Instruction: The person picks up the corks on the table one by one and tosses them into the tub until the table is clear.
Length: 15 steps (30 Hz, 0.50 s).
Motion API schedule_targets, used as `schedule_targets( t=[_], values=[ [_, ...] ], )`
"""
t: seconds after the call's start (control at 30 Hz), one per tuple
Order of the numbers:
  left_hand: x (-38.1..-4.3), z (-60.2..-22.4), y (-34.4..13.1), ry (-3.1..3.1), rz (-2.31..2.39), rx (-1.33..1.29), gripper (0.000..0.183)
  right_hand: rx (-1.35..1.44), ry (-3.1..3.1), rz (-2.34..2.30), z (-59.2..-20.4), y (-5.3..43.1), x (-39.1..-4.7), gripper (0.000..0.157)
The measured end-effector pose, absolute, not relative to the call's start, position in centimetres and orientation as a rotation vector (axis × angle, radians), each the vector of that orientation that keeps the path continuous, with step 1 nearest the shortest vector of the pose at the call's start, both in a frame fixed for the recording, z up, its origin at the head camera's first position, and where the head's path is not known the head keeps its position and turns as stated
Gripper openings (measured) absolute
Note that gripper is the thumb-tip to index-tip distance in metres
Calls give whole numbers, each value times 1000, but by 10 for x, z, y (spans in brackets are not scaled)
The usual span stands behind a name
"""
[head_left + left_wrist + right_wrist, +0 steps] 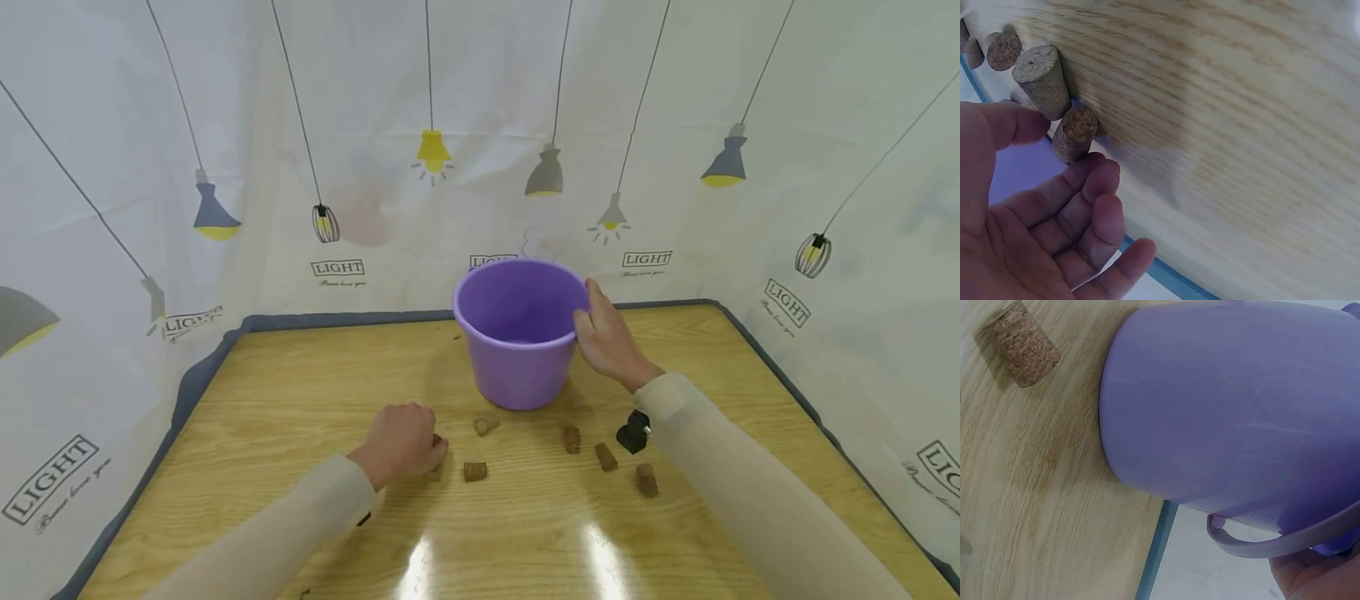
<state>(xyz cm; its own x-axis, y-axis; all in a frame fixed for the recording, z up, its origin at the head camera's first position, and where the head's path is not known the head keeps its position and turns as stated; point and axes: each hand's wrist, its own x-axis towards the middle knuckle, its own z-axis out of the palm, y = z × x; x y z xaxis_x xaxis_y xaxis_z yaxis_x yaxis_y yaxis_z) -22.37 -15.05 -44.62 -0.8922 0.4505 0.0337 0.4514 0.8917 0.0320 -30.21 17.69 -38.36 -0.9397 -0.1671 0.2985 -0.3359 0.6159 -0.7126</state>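
Head view shows my right hand (611, 340) gripping the bucket (521, 375) at three o'clock. Toward eight, my left hand (403, 442), half-open, bends around a cork (1075, 136); whether pinched, I can't tell.

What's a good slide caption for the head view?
Right hand holds a purple bucket while the left hand is among corks on a wood-grain table.

"Head view?"
"From my head, forward and down, taking in the tabletop's (315, 375) far edge."
"Wrist views?"
"Close: left, past my left hand (1038, 240) onto corks (1047, 84); right, onto the bucket (1229, 419), which the head view shares."
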Motion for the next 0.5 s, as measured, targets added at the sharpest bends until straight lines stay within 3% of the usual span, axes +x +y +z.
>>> schedule_targets(
  t=[0.5],
  values=[
    [-225, -444, -149, -3028, -162, -679, 50, 422, -2628, 1218, -384, 177, -303, 67]
  ],
)
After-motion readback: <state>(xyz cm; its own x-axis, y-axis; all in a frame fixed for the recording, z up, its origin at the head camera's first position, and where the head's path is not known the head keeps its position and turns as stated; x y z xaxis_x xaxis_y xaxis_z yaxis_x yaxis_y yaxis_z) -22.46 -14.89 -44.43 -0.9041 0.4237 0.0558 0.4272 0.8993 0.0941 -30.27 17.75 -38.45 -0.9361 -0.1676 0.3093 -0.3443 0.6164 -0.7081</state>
